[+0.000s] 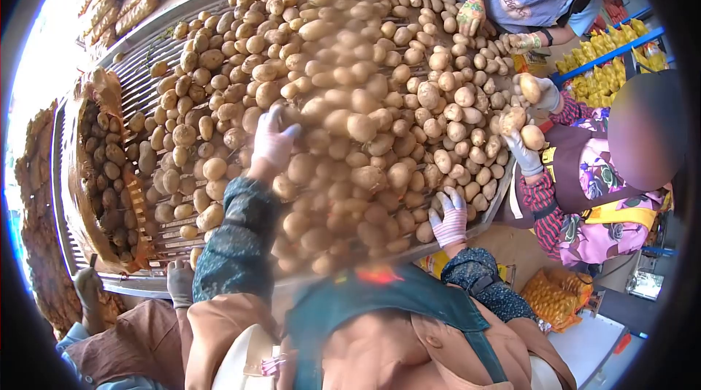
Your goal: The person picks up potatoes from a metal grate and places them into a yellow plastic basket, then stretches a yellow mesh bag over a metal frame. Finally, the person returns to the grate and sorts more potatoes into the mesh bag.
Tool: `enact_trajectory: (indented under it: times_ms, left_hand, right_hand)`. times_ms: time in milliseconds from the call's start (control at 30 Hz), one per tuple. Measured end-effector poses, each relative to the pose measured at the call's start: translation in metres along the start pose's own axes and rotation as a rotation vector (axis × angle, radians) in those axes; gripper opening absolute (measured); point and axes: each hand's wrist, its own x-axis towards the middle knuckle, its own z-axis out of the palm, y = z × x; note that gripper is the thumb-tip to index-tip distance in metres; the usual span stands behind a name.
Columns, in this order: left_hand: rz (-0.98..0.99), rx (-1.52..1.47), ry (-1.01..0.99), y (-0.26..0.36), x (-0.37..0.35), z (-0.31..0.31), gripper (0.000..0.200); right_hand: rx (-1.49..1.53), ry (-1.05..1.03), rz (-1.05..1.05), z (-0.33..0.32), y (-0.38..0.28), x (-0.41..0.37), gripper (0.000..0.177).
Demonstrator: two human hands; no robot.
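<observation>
Sorting, it seems: left hand (272,143) lies open on the potatoes (350,61), right hand (450,218) spread flat at the near edge (both empty); a pick calls for closing on one.

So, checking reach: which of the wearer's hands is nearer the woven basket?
Left. The left hand rests on the potatoes just right of the basket; the right hand sits at the table's near rim, farther right.
</observation>
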Motion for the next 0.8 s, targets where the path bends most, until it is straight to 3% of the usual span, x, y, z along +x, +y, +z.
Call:
enact_trajectory:
  times_ms: [33, 67, 133, 200, 233, 333, 367, 467, 667, 767, 800]
  left_hand:
    - [-0.185, -0.494, -0.235, 0.011, -0.007, -0.013, 0.055]
    - [-0.253, -0.784, -0.42, 0.004, -0.015, -0.013, 0.048]
    - [-0.272, -0.832, -0.391, 0.022, -0.031, -0.021, 0.039]
    - [-0.247, -0.632, -0.061, -0.007, -0.016, -0.011, 0.033]
    - [-0.141, -0.325, 0.051, 0.011, -0.011, -0.017, 0.04]
    - [0.161, 0.279, 0.046, 0.002, 0.01, -0.008, 0.049]
    - [0.104, 0.358, -0.025, 0.001, 0.013, -0.007, 0.058]
    - [-0.251, 0.513, -0.259, 0.063, 0.014, -0.026, 0.049]
    - [-0.213, 0.557, -0.219, 0.046, 0.009, -0.012, 0.063]
    - [-0.213, 0.505, -0.224, 0.044, 0.009, -0.015, 0.056]
    - [-0.101, 0.433, -0.183, 0.042, 0.01, -0.016, 0.054]
  right_hand:
    - [0.001, -0.002, 0.005, 0.001, 0.001, 0.0, 0.047]
    - [0.003, -0.003, 0.009, 0.002, 0.002, 0.0, 0.047]
    - [0.008, 0.003, 0.016, -0.002, 0.001, -0.002, 0.047]
    - [0.014, 0.005, 0.021, -0.003, -0.002, -0.006, 0.046]
    - [0.015, 0.002, 0.023, -0.006, -0.002, -0.006, 0.046]
    - [0.007, 0.0, 0.014, -0.013, 0.001, -0.007, 0.046]
    - [0.007, -0.004, 0.008, -0.018, 0.001, -0.005, 0.046]
    - [0.003, -0.005, 0.004, -0.027, 0.002, -0.005, 0.046]
    - [0.002, -0.024, 0.041, -0.042, -0.002, -0.007, 0.046]
    - [-0.002, -0.03, 0.047, -0.041, -0.003, -0.007, 0.046]
    - [-0.004, -0.032, 0.039, -0.039, -0.002, -0.008, 0.046]
